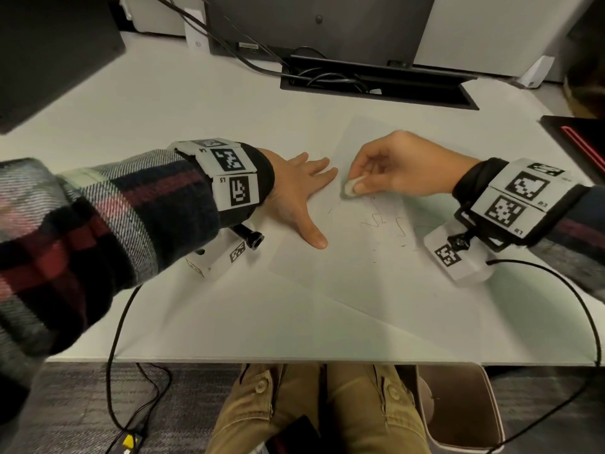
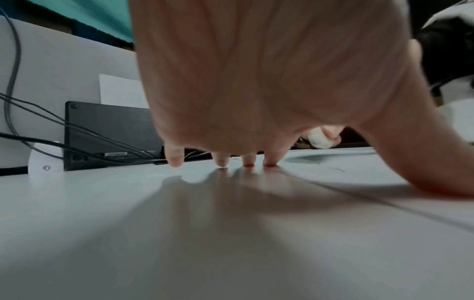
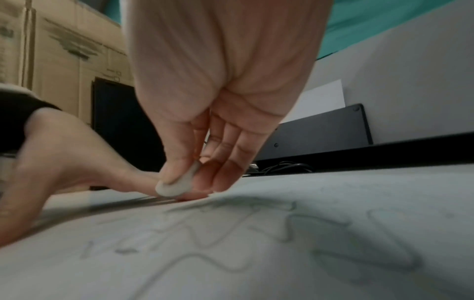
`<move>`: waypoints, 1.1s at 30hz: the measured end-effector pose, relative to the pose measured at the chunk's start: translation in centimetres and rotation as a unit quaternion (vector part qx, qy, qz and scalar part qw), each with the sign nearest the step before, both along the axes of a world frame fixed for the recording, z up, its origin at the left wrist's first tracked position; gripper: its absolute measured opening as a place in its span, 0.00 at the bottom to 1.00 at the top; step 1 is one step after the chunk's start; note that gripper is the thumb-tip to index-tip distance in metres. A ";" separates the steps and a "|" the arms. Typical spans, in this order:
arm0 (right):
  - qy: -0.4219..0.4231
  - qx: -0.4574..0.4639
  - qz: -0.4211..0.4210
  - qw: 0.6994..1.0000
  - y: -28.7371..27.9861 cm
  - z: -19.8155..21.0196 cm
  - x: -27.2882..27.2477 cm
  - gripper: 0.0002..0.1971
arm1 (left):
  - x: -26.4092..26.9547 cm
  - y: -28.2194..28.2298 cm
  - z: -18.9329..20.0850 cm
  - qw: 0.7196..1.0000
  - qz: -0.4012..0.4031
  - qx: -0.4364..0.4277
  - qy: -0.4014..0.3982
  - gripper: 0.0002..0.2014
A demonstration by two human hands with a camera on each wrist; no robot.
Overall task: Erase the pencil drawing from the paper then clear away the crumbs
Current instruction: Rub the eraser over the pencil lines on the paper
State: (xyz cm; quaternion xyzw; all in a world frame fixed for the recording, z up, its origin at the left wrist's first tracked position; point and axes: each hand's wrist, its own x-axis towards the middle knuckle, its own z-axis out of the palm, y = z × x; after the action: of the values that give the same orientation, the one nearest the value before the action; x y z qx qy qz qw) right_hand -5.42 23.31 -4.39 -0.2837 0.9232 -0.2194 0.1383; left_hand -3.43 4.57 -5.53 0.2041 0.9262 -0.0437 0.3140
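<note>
A white sheet of paper (image 1: 347, 267) lies askew on the desk, with faint pencil lines (image 1: 386, 221) across its middle. My right hand (image 1: 357, 181) pinches a small white eraser (image 1: 350, 189) between thumb and fingers, low over the paper's upper left part. In the right wrist view the eraser (image 3: 177, 184) sits at the fingertips, just above the pencil lines (image 3: 231, 239). My left hand (image 1: 304, 191) lies flat with spread straight fingers, pressing on the paper's left edge. Its fingertips (image 2: 248, 160) touch the surface in the left wrist view, where the eraser (image 2: 319, 138) shows beyond.
A white desk (image 1: 163, 103) carries a black cable tray (image 1: 376, 86) with cords at the back. A dark monitor base (image 1: 327, 24) stands behind it. A black and red item (image 1: 579, 139) lies at the right edge. A bin (image 1: 458, 414) stands below the desk's front.
</note>
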 end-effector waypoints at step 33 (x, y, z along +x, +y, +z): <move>-0.138 0.020 0.090 0.986 -1.2 -0.3 3.0 0.07 | 0.1 0.4 0.0 1.000 0.015 0.000 0.002 0.62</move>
State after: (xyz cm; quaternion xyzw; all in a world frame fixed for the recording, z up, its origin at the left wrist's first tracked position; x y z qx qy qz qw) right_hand -2.40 22.15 -4.66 -0.3299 0.8701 -0.2244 0.2893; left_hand -3.31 5.00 -5.50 0.1903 0.9296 -0.0395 0.3131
